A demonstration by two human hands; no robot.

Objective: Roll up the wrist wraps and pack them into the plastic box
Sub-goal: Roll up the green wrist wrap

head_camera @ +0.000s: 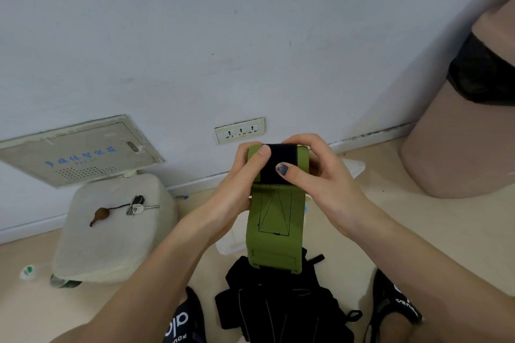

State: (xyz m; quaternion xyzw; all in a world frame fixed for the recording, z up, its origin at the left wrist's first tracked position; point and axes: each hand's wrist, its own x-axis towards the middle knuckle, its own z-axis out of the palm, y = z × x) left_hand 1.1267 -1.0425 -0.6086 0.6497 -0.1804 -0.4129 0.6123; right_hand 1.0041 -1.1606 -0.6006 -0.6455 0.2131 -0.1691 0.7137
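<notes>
From the head camera, both hands meet in the middle of the picture, held up in front of the wall. The left hand (239, 175) grips the left end of a green wrist wrap (274, 231), its thumb laid across the top of the rolled part. The right hand (315, 172) curls round the right end of the same roll, thumb pressed on the dark strip (it looks like the fastening patch) that bands the roll. So both hands are closed on the wrap, with no gap to speak of between fingers and cloth. Below the roll the rest of the wrap hangs straight down, flat, with a stitched triangle inside a stitched rectangle on its face.

Under the hanging end, a pile of black wraps (284, 303) lies on the floor between the person's two black shoes (184, 320). A clear plastic box (231, 242) sits on the floor behind the green wrap, mostly hidden by it and the forearms; whether anything is inside cannot be told.

To the left stands a pale stool (111, 231) with a bunch of keys (136, 206) on top. On the wall behind are a socket plate (239, 130) and a pale panel (80, 150) with blue lettering. A pinkish bin (457, 147) with a black liner stands at the right.
</notes>
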